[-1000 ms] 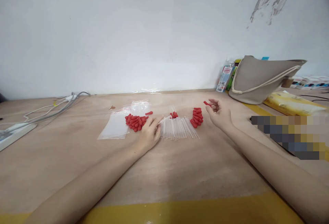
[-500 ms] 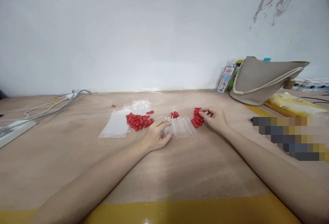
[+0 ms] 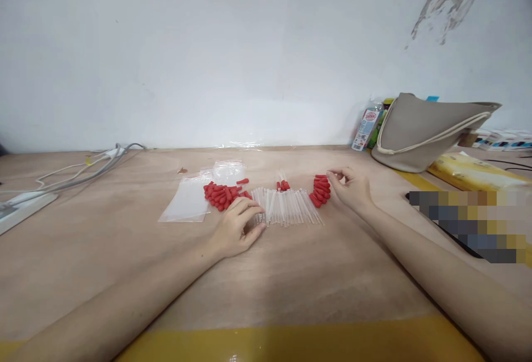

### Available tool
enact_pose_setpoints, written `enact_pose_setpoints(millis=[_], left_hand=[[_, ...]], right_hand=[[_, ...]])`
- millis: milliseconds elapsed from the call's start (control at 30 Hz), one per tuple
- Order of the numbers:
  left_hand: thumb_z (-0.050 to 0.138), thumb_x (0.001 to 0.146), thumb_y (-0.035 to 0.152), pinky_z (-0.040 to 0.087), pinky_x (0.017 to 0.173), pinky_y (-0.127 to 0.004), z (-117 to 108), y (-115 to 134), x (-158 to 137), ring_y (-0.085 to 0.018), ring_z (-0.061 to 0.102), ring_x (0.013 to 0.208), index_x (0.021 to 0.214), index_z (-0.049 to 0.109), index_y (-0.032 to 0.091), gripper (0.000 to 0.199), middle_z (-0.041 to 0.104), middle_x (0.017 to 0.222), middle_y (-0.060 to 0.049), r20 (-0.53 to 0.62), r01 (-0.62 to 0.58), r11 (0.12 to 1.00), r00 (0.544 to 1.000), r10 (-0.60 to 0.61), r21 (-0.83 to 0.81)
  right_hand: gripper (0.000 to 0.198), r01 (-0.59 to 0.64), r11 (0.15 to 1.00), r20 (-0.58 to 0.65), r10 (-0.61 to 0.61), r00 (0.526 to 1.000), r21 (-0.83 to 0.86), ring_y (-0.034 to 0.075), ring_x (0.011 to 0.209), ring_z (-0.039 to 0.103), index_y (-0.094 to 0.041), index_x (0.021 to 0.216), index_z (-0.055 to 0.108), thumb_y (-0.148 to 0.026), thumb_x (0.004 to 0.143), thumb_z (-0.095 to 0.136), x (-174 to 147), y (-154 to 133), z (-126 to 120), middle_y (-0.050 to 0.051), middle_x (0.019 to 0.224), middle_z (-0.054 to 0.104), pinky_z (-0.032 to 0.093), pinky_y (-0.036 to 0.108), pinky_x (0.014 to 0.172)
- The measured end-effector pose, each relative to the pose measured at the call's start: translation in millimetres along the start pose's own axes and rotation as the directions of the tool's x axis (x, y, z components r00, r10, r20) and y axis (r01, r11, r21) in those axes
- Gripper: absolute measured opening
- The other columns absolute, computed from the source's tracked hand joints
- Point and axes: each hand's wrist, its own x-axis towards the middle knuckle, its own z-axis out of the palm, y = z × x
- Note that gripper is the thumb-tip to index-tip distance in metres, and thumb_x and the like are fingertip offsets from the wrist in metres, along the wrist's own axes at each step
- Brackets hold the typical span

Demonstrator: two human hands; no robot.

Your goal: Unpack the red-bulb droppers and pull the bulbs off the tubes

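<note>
A row of clear thin tubes, like dropper pipettes, lies side by side on the table. My left hand rests at the row's left end, thumb and fingers apart, with no object visible between them. Just behind it is a heap of red rubber dropper bulbs, one bulb lying apart from the rest. At the right end, more red bulbs are lined up in a short column. My right hand is right beside that column, fingers loosely curled and seemingly holding nothing. A few tubes with red bulbs lie behind the row.
Clear plastic zip bags lie left of the heap. Cables and a white power strip are at the far left. To the right stand a carton, a grey bag and a yellow packet. A wall rises behind.
My left hand has slid left and toward me along the tubes, uncovering more of them. My right hand has drawn slightly right, away from the top bulb of the column, which stays lying there.
</note>
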Motion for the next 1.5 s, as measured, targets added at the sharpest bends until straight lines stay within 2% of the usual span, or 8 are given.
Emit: enact_pose_setpoints(millis=[133,300,533,733,1000,1200,1367,1500], left_hand=[[0.056,0.078,0.023,0.043,0.084,-0.039,0,1,2,-0.021,0.050,0.093,0.096,0.056,0.018,0.019,0.056,0.097,-0.008,0.008,0.030,0.999,1.000,-0.030,0.022],[0.058,0.077,0.026,0.041,0.088,-0.040,1,2,4,-0.022,0.048,0.099,0.092,0.058,0.018,0.017,0.054,0.103,-0.008,0.068,0.041,0.998,0.997,-0.043,0.039],[0.056,0.079,0.026,0.038,0.093,-0.043,2,-1,5,-0.023,0.046,0.106,0.103,0.058,0.019,0.025,0.051,0.113,-0.010,0.115,-0.004,1.000,0.993,0.000,0.030],[0.054,0.081,0.024,0.039,0.092,-0.042,1,-1,4,-0.021,0.048,0.102,0.099,0.060,0.019,0.020,0.053,0.108,-0.009,0.098,0.006,1.000,0.995,-0.008,0.021],[0.054,0.081,0.025,0.040,0.093,-0.043,3,-2,5,-0.022,0.048,0.103,0.112,0.052,0.019,0.032,0.054,0.108,-0.010,0.036,0.003,1.000,0.999,-0.004,0.028],[0.054,0.081,0.023,0.036,0.098,-0.046,6,0,6,-0.026,0.040,0.119,0.128,0.040,0.020,0.049,0.045,0.126,-0.012,-0.102,-0.055,0.984,0.992,0.073,0.168],[0.057,0.081,0.023,0.036,0.098,-0.047,6,7,9,-0.027,0.042,0.120,0.118,0.051,0.019,0.038,0.049,0.126,-0.013,-0.087,-0.166,0.918,0.974,0.210,0.361],[0.056,0.082,0.022,0.032,0.101,-0.048,6,10,9,-0.021,0.055,0.103,0.098,0.061,0.021,0.017,0.065,0.102,-0.003,-0.024,-0.251,0.878,0.958,0.285,0.408]], right_hand=[[0.021,0.111,0.968,0.304,-0.039,0.952,-0.225,0.018,0.078,0.054,-0.020,0.075,0.067,-0.031,0.075,0.050,9,-40,11,0.004,0.075,0.064,0.033,0.030,0.071],[0.030,0.087,0.918,0.509,0.134,0.850,-0.386,0.021,0.082,0.056,-0.022,0.072,0.067,-0.042,0.077,0.046,23,-83,42,0.004,0.078,0.066,0.029,0.036,0.078],[0.025,-0.011,0.865,0.556,0.331,0.762,-0.501,0.025,0.082,0.059,-0.018,0.080,0.068,-0.037,0.070,0.056,37,-90,72,0.010,0.080,0.067,0.034,0.037,0.074],[0.020,-0.039,0.875,0.522,0.323,0.789,-0.483,0.024,0.079,0.059,-0.017,0.073,0.067,-0.030,0.071,0.052,41,-96,65,0.010,0.077,0.066,0.034,0.035,0.072],[0.020,0.128,0.978,0.383,-0.057,0.922,-0.163,0.016,0.068,0.057,-0.018,0.071,0.060,-0.035,0.078,0.051,3,-91,5,0.002,0.069,0.064,0.034,0.032,0.073],[0.023,0.472,0.881,0.245,-0.464,0.851,0.029,0.018,0.079,0.052,-0.015,0.101,0.059,-0.028,0.083,0.052,-40,-70,-9,0.006,0.082,0.063,0.036,0.033,0.074],[0.015,0.580,0.814,0.201,-0.574,0.794,0.036,0.015,0.076,0.049,-0.020,0.092,0.063,-0.022,0.085,0.050,-62,-76,2,0.004,0.081,0.062,0.031,0.033,0.073],[0.014,0.593,0.803,0.171,-0.593,0.787,0.060,0.014,0.075,0.049,-0.020,0.090,0.064,-0.021,0.085,0.051,-70,-82,10,0.003,0.080,0.063,0.030,0.033,0.074]])
